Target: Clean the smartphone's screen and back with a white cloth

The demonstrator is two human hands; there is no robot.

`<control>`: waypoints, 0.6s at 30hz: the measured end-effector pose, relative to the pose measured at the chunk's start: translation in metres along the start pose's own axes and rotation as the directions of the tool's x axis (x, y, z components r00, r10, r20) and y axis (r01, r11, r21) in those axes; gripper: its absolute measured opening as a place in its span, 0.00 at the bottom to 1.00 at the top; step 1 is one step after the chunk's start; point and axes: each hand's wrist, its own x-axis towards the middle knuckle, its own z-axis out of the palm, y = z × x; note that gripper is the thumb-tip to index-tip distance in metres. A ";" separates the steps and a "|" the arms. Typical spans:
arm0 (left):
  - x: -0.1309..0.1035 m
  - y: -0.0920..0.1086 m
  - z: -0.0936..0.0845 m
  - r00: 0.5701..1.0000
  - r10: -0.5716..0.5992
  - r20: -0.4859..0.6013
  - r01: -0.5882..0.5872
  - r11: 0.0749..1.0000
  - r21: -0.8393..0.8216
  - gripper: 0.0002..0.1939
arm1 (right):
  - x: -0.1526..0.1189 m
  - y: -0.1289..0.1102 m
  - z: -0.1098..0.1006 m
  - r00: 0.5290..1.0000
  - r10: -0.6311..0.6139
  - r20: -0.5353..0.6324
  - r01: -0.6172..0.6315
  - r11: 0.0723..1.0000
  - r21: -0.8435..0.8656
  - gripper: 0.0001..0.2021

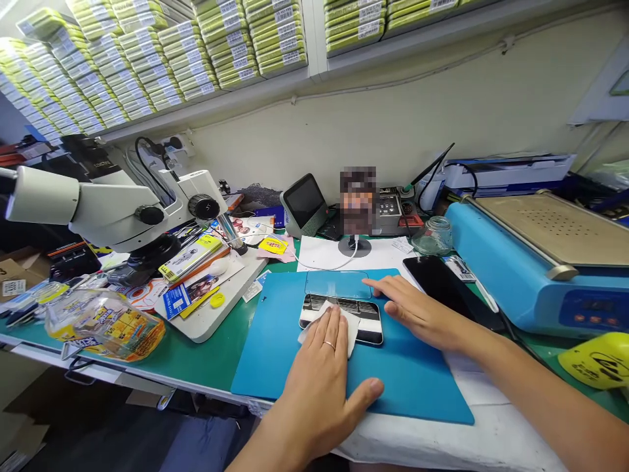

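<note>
Centre of the blue mat (407, 387): 1 phone (371, 322), face with glossy black and white bands (could be reflections), rounded corners. Middle and lower-left covered by 1 white wipe (352, 328), thin, creased, and by the left hand (324, 380).

2 hands. Left: palm down, fingers together and flat on the wipe, thumb spread wide, 1 ring. Presses the wipe to the phone, not pinching it. Right hand (417, 308): fingers extended, thumb apart from index, loose wide grip. Index tip at the right edge of 1 clear sheet (339, 283), just beyond the phone; can't tell if it's touching.

Mat is smooth, matte. Right of it: 1 large black flat device (432, 278), part hidden by the right forearm; 1 white pen-like tool (486, 295); 1 blue machine (506, 275) with perforated metal top, cut off at frame edge.

Behind: 1 round stand base (354, 247), item above it pixelated, unreadable; 1 glass jar (436, 239); 1 small display (305, 202), dark screen.

Left: 1 white microscope (113, 203), eyepiece end cut off; 1 clear plastic bottle (108, 321) on its side; 1 yellow cap (217, 299). Overhead: green packs (275, 39) in stacks, cut off by frame, no full count.
</note>
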 end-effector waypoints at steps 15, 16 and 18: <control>-0.009 0.008 0.005 0.999 0.031 0.011 -0.031 0.999 -0.031 0.44 | 0.001 -0.001 0.000 1.000 0.000 0.007 0.000 1.000 -0.005 0.32; -0.010 0.007 0.005 0.999 0.037 0.014 -0.037 0.999 -0.029 0.44 | 0.001 -0.002 -0.001 1.000 0.003 0.017 -0.003 1.000 -0.014 0.31; -0.004 0.006 0.002 0.998 0.052 0.024 -0.052 0.999 -0.017 0.43 | 0.000 -0.003 -0.002 0.999 0.007 0.039 -0.006 0.999 -0.040 0.33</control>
